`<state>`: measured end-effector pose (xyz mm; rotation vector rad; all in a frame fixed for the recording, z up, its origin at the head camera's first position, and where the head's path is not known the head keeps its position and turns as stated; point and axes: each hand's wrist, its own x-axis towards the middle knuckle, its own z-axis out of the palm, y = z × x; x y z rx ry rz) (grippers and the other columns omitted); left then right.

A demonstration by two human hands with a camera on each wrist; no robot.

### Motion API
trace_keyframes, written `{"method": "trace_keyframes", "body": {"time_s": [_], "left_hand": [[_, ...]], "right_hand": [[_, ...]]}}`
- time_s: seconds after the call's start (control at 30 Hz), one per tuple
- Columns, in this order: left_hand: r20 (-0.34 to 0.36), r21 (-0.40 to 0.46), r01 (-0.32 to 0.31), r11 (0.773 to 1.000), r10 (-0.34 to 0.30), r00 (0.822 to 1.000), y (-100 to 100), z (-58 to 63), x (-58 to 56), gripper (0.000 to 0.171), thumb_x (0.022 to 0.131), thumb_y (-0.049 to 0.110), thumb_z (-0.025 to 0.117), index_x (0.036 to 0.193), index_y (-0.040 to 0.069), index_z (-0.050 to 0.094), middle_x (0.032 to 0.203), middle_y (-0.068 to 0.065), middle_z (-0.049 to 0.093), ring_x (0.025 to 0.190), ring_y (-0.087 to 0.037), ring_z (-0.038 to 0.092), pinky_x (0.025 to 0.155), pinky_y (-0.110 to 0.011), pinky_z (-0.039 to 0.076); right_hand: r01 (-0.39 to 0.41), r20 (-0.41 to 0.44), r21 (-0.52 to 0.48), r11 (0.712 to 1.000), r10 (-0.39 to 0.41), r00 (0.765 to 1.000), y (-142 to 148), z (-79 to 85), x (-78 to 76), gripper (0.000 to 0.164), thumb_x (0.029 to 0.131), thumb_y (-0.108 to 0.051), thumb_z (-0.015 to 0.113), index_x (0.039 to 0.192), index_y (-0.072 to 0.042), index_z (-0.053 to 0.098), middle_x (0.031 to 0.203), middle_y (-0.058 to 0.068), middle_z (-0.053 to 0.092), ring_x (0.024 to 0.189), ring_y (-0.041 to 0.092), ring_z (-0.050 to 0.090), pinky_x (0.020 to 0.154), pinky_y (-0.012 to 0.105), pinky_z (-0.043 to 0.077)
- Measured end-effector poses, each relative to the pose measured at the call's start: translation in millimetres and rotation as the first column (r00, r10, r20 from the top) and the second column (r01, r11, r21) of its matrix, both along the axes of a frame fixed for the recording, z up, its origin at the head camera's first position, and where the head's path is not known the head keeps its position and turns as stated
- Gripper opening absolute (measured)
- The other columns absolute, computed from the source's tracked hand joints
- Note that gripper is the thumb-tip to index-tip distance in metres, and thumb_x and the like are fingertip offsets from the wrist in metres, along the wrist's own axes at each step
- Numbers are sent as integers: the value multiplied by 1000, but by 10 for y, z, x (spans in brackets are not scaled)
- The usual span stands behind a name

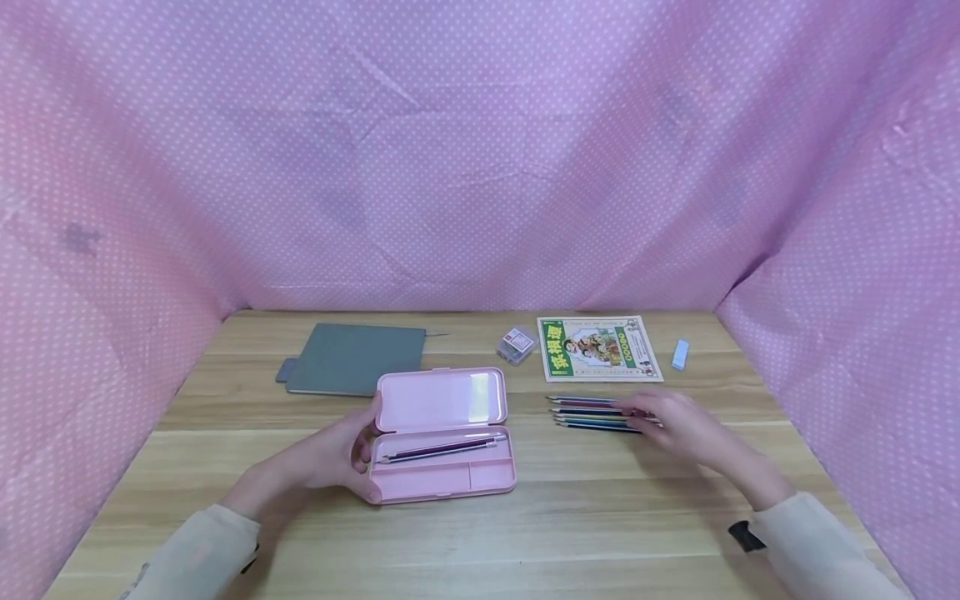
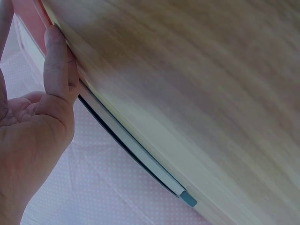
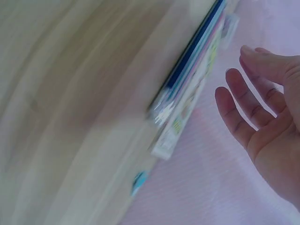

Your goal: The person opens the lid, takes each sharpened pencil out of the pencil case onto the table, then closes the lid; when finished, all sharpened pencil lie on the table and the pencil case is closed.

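A wooden table (image 1: 600,533) carries a notebook (image 1: 356,358), case (image 1: 420,481), box (image 1: 516,346), booklet (image 1: 600,349), pencils (image 1: 588,411) and eraser (image 1: 680,354).

loose pencils (image 1: 588,411): partly behind right hand (image 1: 671,421) | notebook (image 1: 356,358): corner behind pink lid (image 1: 427,402)

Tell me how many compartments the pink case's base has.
3: a long back compartment holding pencils, a wide front-left compartment, and a small front-right compartment. None looks hidden.

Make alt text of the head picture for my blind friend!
A person's left grip holds an open pink pencil case with pencils inside, while the right grip is at more pencils on a wooden table. Behind lie a green notebook, a small box, a picture booklet and a blue block.
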<state>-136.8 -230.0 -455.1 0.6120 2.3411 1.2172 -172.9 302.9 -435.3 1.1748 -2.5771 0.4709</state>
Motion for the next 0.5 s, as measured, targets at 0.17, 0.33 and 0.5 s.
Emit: {"method": "trace_keyframes", "body": {"time_s": [0.17, 0.33, 0.5], "left_hand": [[2, 13, 4, 1000, -4, 1000, 0, 2, 3, 142, 64, 24, 98, 161, 2, -4, 117, -16, 45, 85, -26, 52, 66, -25, 47], [2, 13, 1, 1000, -1, 1000, 5, -2, 3, 142, 64, 24, 98, 161, 2, -3, 119, -15, 46, 85, -26, 52, 66, -25, 47], [3, 8, -2, 1000, 2, 1000, 0, -12, -4, 142, 64, 25, 98, 161, 3, -3, 117, -15, 46, 85, -25, 51, 67, -25, 48]], "right_hand": [[-78, 2, -11, 997, 78, 997, -273, 98, 75, 42, 79, 2, 81, 120, -5, 72, 106, 5, 72, 92, 20, 70, 78, 39, 58], [-181, -3, -66, 981, 182, 983, -577, 171, 127, 44, 79, 6, 80, 121, -6, 71, 108, 5, 72, 93, 16, 69, 78, 33, 57], [-232, 14, -50, 971, 233, 972, -884, 196, 177, 38, 83, 3, 78, 120, -8, 72, 113, 5, 70, 100, 17, 69, 84, 32, 56]]}}
